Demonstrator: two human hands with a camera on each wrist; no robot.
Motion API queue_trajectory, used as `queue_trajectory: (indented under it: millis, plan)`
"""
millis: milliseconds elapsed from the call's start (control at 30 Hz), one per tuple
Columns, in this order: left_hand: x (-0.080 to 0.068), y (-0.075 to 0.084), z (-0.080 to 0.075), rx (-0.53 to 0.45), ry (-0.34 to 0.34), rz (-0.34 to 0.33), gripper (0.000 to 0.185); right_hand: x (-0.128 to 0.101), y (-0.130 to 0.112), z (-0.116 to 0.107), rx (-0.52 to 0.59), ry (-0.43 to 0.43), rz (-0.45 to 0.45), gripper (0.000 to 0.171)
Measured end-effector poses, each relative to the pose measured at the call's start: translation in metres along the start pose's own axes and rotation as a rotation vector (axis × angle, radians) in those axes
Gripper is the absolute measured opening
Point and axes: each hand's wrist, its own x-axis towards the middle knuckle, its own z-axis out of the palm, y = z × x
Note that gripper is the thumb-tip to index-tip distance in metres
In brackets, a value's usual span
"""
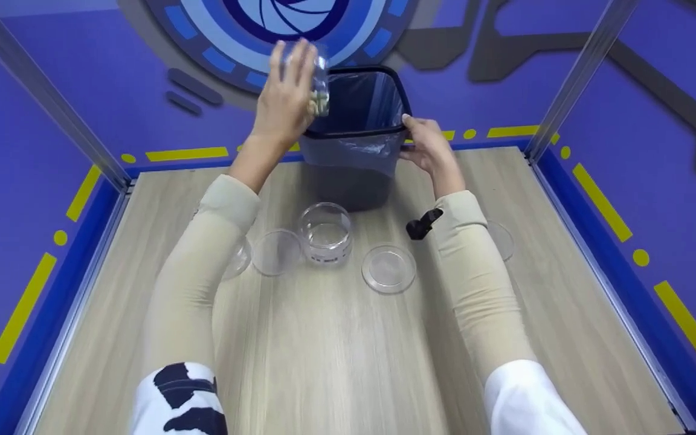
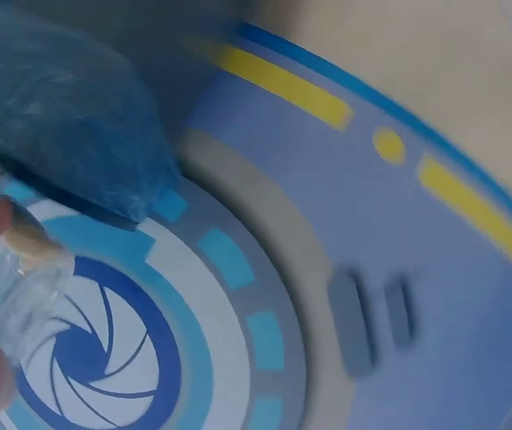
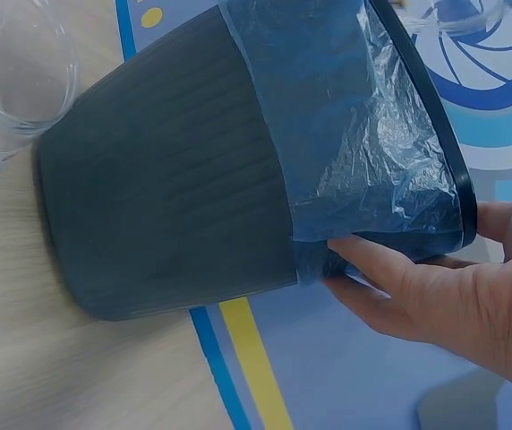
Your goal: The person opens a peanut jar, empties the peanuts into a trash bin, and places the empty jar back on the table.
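My left hand (image 1: 284, 103) holds a clear plastic jar (image 1: 322, 72) tipped at the left side of the rim of a dark trash bin (image 1: 348, 184). Some pale yellow-green pieces show in the jar's lower end; their kind is too blurred to tell. In the left wrist view the jar (image 2: 23, 291) is seen only in part. My right hand (image 1: 432, 148) grips the bin's right rim, thumb at the top edge and fingers under the side. A thin plastic liner (image 3: 354, 134) folds over the rim. The bin's bottom is hidden from the head view.
An uncovered clear jar (image 1: 325, 241) stands on the wooden table (image 1: 336, 362) before the bin. Round clear lids lie beside it, one on the right (image 1: 389, 269), one on the left (image 1: 277, 252). Other clear round pieces are partly behind my sleeves. Blue-purple panels (image 1: 52, 78) enclose the table.
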Motion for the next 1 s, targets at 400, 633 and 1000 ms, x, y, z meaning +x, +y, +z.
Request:
queue_trajectory:
  millis: [400, 633, 1000]
  plan:
    - [0.0075, -0.0023, -0.0064, 0.138, 0.004, 0.097, 0.066, -0.0011, -0.0035, -0.0015, -0.016, 0.007, -0.009, 0.046]
    - [0.0010, 0.0011, -0.0075, 0.036, -0.110, 0.018, 0.090, -0.0005, 0.0031, 0.0003, -0.023, 0.001, 0.007, 0.043]
    - [0.0000, -0.0075, -0.0094, 0.072, -0.065, 0.111, 0.076, -0.0011, 0.0020, 0.0006, -0.044, 0.007, -0.001, 0.046]
